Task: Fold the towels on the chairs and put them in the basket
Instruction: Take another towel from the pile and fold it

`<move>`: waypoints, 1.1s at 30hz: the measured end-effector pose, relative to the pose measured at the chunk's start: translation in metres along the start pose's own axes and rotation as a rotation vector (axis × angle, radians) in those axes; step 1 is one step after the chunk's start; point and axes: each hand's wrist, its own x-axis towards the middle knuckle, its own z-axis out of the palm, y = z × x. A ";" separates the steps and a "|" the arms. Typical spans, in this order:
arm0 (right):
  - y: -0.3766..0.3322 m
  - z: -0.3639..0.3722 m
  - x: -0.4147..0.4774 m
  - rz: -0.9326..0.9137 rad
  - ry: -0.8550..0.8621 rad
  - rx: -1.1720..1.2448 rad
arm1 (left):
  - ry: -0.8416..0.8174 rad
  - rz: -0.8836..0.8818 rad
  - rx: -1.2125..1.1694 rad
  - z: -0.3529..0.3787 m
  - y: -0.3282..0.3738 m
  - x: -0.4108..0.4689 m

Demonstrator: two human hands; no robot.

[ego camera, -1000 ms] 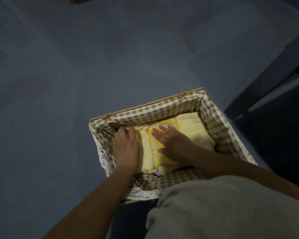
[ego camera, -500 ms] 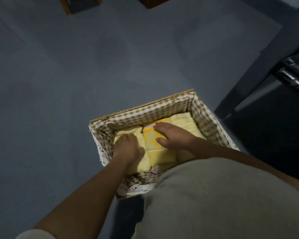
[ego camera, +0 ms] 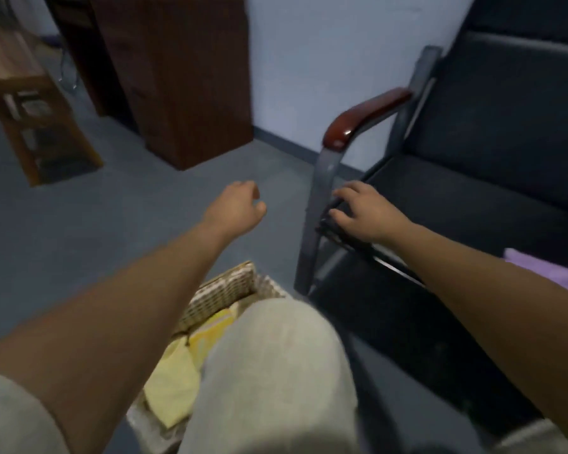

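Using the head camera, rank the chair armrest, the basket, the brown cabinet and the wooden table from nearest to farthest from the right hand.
1. chair armrest, just above the right hand.
2. basket, on the floor, low to the hand's left.
3. brown cabinet, at the back wall.
4. wooden table, far left.

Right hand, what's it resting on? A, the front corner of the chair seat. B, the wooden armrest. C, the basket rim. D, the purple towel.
A: the right hand lies with fingers spread on the front corner of the seat, below the armrest and apart from the purple towel.
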 end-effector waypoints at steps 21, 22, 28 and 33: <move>0.300 -0.062 -0.258 0.863 0.052 -0.112 | -0.537 0.676 0.005 0.261 0.401 0.009; 0.303 -0.057 -0.258 0.847 0.038 -0.145 | -0.521 0.709 0.069 0.269 0.402 0.011; 0.309 -0.048 -0.252 0.790 -0.024 -0.308 | -0.472 0.738 0.008 0.265 0.413 0.018; 0.309 -0.052 -0.264 0.818 0.124 -0.422 | -0.380 0.515 -0.360 0.228 0.414 0.020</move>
